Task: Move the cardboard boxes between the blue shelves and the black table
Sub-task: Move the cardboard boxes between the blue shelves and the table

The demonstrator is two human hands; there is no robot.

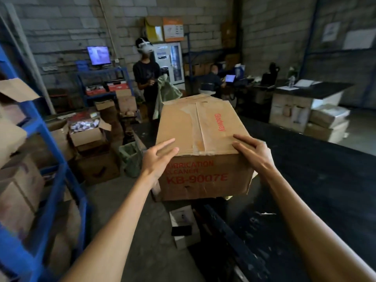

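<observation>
Cardboard box [203,139] on the table's [315,180] left end, shelves [50,151] at left, a standing person [147,78] behind.

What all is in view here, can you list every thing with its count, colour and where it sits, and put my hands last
cardboard box: one, brown with red print, on the near left corner of the black table, overhanging its edge
black table: one, right half of view
blue shelves: one rack, left edge, holding brown boxes
open boxes: several, brown, on the floor left of the table
monitor: one, lit, on a far blue stand
standing person: one, dark shirt, white headset, behind the box
seated person: one, at the far desk
left hand: fingers straight, on the box's near left top edge
right hand: fingers on the box's near right top edge
</observation>
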